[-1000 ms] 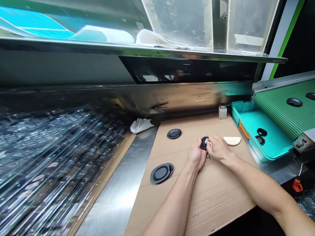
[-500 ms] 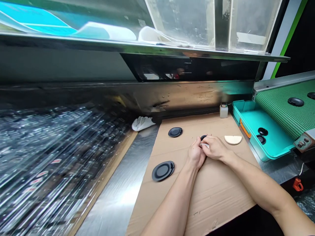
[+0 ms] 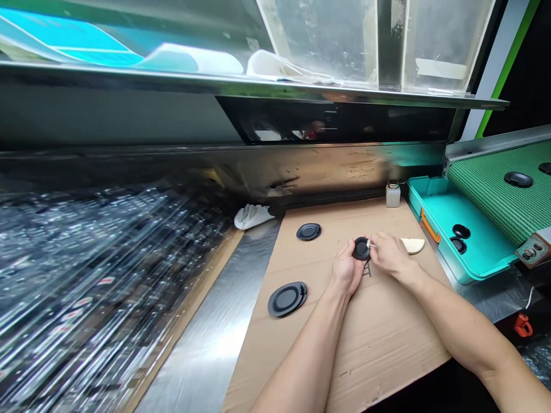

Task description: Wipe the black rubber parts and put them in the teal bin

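My left hand (image 3: 346, 268) grips a round black disc (image 3: 360, 249) above the cardboard sheet (image 3: 387, 338). Against the disc's right edge, my right hand (image 3: 388, 252) pinches a small white piece (image 3: 370, 245), perhaps cloth or swab. A cream half-round pad (image 3: 414, 246) lies just behind the right hand, partly covered by it. On the cardboard to the left sit more black discs: one group farther back (image 3: 309, 232) and one nearer (image 3: 287, 299), each seeming to overlap another piece.
A small bottle (image 3: 392, 194) stands at the cardboard's back edge. The teal bin (image 3: 482, 252) on the right holds black parts, beside a green conveyor (image 3: 495, 178) carrying discs. Plastic-wrapped stock (image 3: 86, 287) fills the left. A white crumpled cloth (image 3: 253, 216) lies behind; a shelf (image 3: 301, 89) hangs above.
My right hand has moved slightly right, away from my left. The black disc, mostly covered before, now shows its face, and the white piece is at its edge.
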Demonstrator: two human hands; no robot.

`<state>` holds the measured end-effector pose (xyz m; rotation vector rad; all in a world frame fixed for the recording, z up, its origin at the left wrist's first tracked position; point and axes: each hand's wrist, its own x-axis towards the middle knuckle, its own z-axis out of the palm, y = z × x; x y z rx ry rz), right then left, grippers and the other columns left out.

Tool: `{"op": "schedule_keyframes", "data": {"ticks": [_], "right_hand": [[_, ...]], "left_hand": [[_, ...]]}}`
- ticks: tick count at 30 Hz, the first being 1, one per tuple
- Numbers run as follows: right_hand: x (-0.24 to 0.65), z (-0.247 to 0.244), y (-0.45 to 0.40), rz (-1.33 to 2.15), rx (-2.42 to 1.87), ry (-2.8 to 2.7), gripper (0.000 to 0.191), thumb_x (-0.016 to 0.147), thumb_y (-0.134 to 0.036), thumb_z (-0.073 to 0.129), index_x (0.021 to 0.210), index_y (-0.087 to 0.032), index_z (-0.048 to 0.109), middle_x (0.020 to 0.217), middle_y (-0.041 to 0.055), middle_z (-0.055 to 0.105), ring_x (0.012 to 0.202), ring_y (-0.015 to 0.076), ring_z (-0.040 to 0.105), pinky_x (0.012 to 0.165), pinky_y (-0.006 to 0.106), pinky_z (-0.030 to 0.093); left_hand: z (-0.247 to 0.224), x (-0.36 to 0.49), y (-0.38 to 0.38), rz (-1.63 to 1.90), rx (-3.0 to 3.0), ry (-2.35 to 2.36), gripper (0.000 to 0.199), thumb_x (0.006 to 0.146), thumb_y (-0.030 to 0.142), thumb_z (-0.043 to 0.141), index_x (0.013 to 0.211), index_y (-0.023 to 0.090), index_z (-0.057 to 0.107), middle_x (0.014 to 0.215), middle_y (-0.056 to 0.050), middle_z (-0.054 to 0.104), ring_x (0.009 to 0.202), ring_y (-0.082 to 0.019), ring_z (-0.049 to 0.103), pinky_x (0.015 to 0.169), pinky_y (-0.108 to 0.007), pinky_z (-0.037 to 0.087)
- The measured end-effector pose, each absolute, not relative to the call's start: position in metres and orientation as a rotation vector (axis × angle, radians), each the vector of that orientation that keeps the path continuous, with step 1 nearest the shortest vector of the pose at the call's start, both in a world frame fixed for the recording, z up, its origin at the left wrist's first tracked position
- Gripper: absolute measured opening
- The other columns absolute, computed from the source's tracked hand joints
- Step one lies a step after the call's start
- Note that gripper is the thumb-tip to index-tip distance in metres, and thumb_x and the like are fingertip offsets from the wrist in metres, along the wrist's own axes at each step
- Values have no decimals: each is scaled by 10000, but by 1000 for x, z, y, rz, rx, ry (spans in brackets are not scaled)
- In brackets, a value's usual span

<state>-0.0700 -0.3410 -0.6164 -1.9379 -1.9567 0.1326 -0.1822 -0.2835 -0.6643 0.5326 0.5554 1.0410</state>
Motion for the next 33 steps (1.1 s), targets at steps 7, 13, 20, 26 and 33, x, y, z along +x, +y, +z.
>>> {"op": "schedule_keyframes", "data": {"ticks": [7,13,20,26,33], "right_hand": [[-70,-625,-338,635,-1342,-1760,151,901,-307,612,863,-194,705,782,-6,706,727,132,638,684,232,472],[-43,-619,-321,858,-1199,-1162,390,871,-576,633,978,-206,574,848,16,693,658,124,635,591,230,501],[-40,-616,-329,451,-1400,-1497,262,935,-390,615,1092,-193,689,1024,53,743,928,172,677,835,283,501],[-55,-613,-339,150,-1579,-1870,240,1002,-273,507,1083,-213,725,995,52,709,919,168,647,831,259,460],[-63,-612,-340,0,-1746,-2006,262,1029,-270,449,1090,-208,697,1011,67,671,951,190,605,788,269,421]], "left_hand": [[-650,-197,-277,957,415,553,417,1039,370,346,975,136,685,1130,-163,731,1067,-261,700,951,-460,568],[-640,-212,-272,927,320,482,375,1001,331,332,1065,139,648,1194,-206,695,1125,-310,681,807,-436,591],[-636,-208,-275,779,471,506,360,993,401,491,1072,99,670,1054,-202,731,868,-243,727,658,-316,588],[-635,-198,-286,788,687,653,667,938,712,406,783,116,661,617,-97,657,444,-136,573,339,-204,365],[-642,-190,-294,876,925,799,631,914,704,479,683,148,667,475,-53,599,363,-143,539,363,-237,399]]}}
